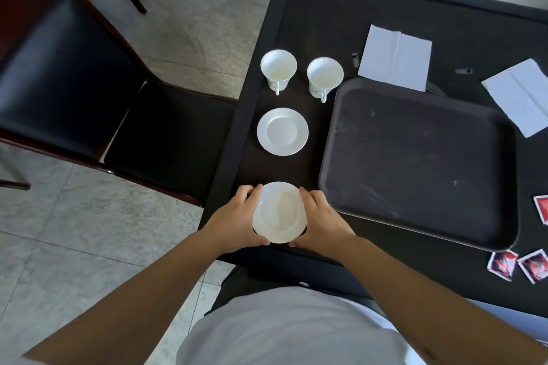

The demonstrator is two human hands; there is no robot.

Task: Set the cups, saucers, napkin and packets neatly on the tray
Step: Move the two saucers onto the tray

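dark matte surface (385,3) beside a tiled floor, black padded chair (74,68) off to the left. both hands clamped on one white saucer (278,212) at the near edge: left hand (237,222) curled round its left rim, right hand (320,222) round its right rim, thumbs on the near side. two-sided grip looks chosen to keep the glossy, shallow disc level; looks slightly lifted, can't confirm. likely first item headed for the tray.

second saucer (282,131) lies flat further out, same round glazed porcelain with a sunken centre. beyond it two white cups (278,67) (325,74) stand upright side by side, flared rims, handles toward the person, so easy to pick.

tray (415,163) sits just right of the crockery, dark, rounded rectangle, raised lip, scuffed, nothing on it yet. near napkin (396,58) is folded white paper touching the tray's far edge; another napkin (519,95) to the right. red foil packets (516,265) lie loose off the tray's near-right corner, one more (541,212) at the frame edge.
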